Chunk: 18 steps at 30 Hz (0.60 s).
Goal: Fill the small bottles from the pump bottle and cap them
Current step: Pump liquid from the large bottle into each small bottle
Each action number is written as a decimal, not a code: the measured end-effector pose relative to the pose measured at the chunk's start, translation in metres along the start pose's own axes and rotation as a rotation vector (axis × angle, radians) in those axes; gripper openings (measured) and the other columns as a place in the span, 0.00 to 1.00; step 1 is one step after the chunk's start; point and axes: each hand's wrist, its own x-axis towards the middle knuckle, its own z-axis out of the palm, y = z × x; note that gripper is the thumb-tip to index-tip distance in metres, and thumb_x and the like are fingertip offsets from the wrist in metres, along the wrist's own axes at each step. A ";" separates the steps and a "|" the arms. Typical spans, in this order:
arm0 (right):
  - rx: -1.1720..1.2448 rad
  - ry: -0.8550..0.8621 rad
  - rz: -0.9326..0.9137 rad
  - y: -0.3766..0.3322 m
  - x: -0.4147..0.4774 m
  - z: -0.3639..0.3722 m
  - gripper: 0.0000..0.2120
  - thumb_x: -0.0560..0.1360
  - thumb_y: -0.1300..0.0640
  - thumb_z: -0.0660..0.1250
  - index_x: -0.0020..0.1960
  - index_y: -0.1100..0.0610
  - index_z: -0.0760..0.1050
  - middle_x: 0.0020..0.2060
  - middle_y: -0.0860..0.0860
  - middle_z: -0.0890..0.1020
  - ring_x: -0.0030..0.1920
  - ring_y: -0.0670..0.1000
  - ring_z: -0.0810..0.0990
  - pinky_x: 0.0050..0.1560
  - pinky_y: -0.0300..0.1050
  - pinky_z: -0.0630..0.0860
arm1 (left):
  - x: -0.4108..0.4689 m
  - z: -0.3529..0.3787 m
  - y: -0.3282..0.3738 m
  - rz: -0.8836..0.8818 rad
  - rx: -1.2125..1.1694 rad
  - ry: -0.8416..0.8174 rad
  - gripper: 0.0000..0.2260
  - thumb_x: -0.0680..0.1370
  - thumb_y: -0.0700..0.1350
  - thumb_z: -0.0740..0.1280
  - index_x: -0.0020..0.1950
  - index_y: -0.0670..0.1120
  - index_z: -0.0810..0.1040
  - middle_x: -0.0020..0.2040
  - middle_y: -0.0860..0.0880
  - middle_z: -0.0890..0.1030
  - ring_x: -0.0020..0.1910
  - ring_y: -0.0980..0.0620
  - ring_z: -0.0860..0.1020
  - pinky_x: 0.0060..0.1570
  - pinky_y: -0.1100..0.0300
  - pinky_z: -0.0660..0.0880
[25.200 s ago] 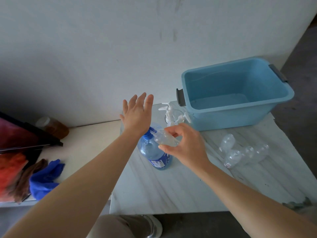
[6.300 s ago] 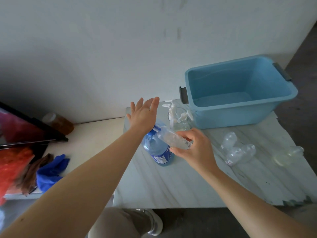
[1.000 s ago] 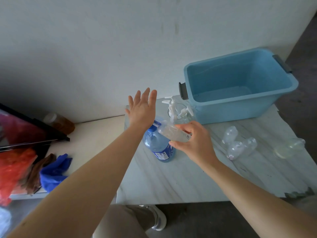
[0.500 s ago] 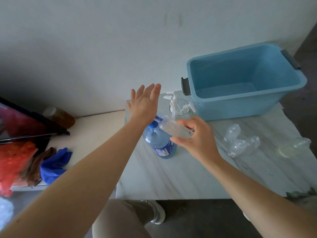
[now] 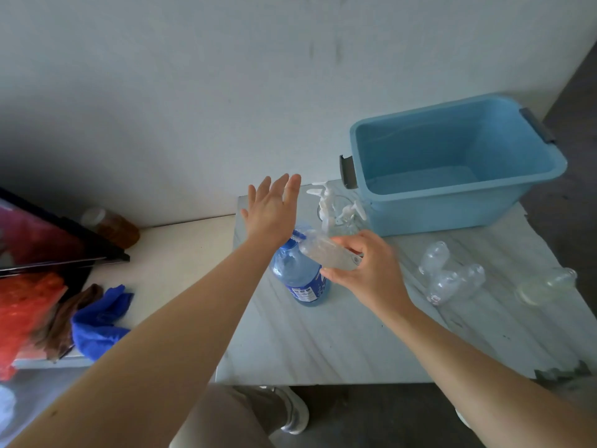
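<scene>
Your left hand lies flat on the pump bottle while your right hand grips a small bottle. If its mouth slips off the nozzle, you could spill.

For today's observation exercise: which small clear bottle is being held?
The small bottle in the right hand, at the pump bottle's spout; the other bottles lie on the table.

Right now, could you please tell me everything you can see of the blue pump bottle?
The blue pump bottle is translucent blue plastic with rounded shoulders, a blue pump head and a blue-and-white label low on its front. It stands upright on the marble-look table, near its left edge. The left hand, fingers straight, lies over the pump head. The right hand holds a small clear bottle tilted, mouth at the spout. Fill level unclear.
</scene>
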 end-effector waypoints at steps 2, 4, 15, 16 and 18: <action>0.006 0.004 -0.008 -0.003 0.000 -0.001 0.18 0.59 0.52 0.79 0.48 0.46 0.81 0.38 0.46 0.78 0.41 0.44 0.76 0.43 0.40 0.71 | -0.001 -0.005 0.005 -0.013 -0.013 0.005 0.26 0.80 0.63 0.44 0.76 0.57 0.59 0.79 0.50 0.53 0.78 0.47 0.44 0.73 0.40 0.43; 0.014 0.013 -0.012 -0.008 0.000 -0.003 0.18 0.59 0.53 0.79 0.48 0.46 0.81 0.39 0.46 0.79 0.42 0.45 0.77 0.44 0.42 0.73 | 0.000 -0.011 0.009 0.004 -0.004 0.022 0.25 0.80 0.63 0.43 0.76 0.57 0.58 0.79 0.51 0.53 0.78 0.47 0.44 0.73 0.40 0.41; 0.006 0.030 -0.029 -0.007 0.000 -0.004 0.19 0.59 0.53 0.80 0.48 0.47 0.81 0.38 0.46 0.77 0.40 0.45 0.77 0.42 0.38 0.72 | 0.000 -0.010 0.008 0.071 0.117 0.014 0.27 0.79 0.65 0.42 0.76 0.59 0.57 0.79 0.52 0.52 0.77 0.48 0.40 0.73 0.40 0.40; 0.016 0.031 -0.026 -0.006 0.000 -0.003 0.19 0.59 0.53 0.80 0.48 0.46 0.81 0.38 0.45 0.77 0.40 0.44 0.77 0.42 0.38 0.72 | 0.001 -0.010 0.008 0.067 0.100 0.020 0.27 0.79 0.66 0.42 0.76 0.60 0.56 0.79 0.52 0.52 0.78 0.48 0.40 0.73 0.40 0.40; 0.022 0.029 -0.019 -0.004 0.001 -0.002 0.19 0.59 0.53 0.80 0.48 0.46 0.81 0.38 0.45 0.77 0.41 0.44 0.77 0.43 0.38 0.72 | 0.001 -0.007 0.006 0.059 0.070 0.028 0.27 0.79 0.66 0.43 0.76 0.60 0.54 0.79 0.52 0.51 0.78 0.48 0.41 0.73 0.40 0.40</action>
